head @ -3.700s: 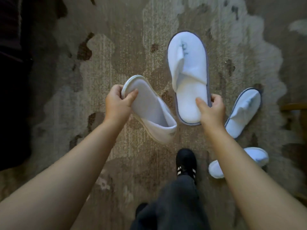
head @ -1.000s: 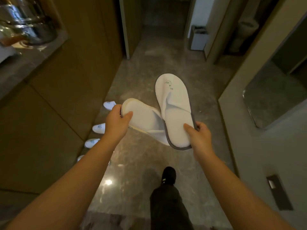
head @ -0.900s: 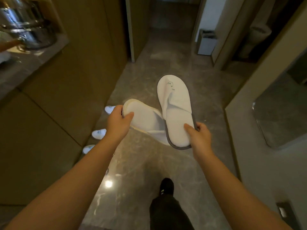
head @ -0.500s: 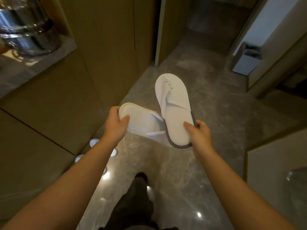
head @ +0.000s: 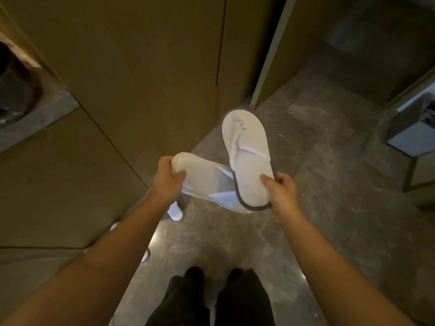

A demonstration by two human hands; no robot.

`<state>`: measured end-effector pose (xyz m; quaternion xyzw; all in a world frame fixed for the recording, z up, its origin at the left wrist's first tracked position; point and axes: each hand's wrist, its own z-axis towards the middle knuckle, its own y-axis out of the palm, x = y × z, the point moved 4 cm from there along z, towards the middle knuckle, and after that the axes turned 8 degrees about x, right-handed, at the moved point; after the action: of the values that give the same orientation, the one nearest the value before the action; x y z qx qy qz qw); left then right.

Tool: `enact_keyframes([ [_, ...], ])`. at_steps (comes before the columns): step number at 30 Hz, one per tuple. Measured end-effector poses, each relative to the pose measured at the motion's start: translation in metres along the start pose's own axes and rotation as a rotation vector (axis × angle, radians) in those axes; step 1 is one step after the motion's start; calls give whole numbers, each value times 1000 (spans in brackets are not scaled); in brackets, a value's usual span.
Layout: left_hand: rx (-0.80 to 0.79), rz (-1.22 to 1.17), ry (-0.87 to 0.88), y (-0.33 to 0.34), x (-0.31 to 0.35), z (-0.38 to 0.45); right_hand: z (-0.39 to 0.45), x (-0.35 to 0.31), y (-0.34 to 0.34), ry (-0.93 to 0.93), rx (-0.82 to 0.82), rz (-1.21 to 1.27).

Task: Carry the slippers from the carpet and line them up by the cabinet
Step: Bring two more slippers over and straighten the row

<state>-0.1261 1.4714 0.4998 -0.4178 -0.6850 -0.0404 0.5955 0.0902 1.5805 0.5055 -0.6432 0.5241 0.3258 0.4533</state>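
Note:
My left hand (head: 167, 178) grips the end of a white slipper (head: 202, 180) that lies sideways in the air. My right hand (head: 281, 192) pinches the heel of a second white slipper with a grey edge (head: 247, 158), toe pointing away from me. Both are held above the grey stone floor, beside the tall brown cabinet (head: 131, 78). On the floor along the cabinet's foot, a white slipper (head: 176, 212) shows beside my left forearm, and bits of others are mostly hidden by that arm.
A stone counter (head: 35, 118) juts out at the left, with something dark on it. A small bin (head: 412, 135) stands at the right edge. My two dark shoes (head: 213, 274) stand on the floor below. A doorway edge (head: 270, 55) rises behind the cabinet.
I have walked from the carpet to the cabinet with a slipper in each hand. Over the last second I stepped closer and turned left; the floor slippers slid under my left arm.

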Motion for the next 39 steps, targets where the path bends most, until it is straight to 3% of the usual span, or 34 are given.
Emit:
enact_keyframes([
  [10, 432, -49, -296, 102, -60, 157, 254, 11, 142, 5, -368, -290],
  [14, 527, -49, -474, 152, -105, 205, 322, 52, 195, 10, -424, -379],
  [20, 506, -117, -552, 223, -217, 270, 394, 170, 262, 6, -551, -486],
  [25, 553, -179, -489, 269, -336, 309, 447, 288, 306, 70, -573, -476],
  [32, 638, -90, -395, 307, -479, 369, 519, 425, 367, 1, -507, -480],
  [36, 732, -74, -363, 311, -520, 383, 548, 477, 374, 60, -453, -402],
  [39, 780, -188, -382, 312, -529, 379, 559, 493, 367, 111, -387, -371],
])
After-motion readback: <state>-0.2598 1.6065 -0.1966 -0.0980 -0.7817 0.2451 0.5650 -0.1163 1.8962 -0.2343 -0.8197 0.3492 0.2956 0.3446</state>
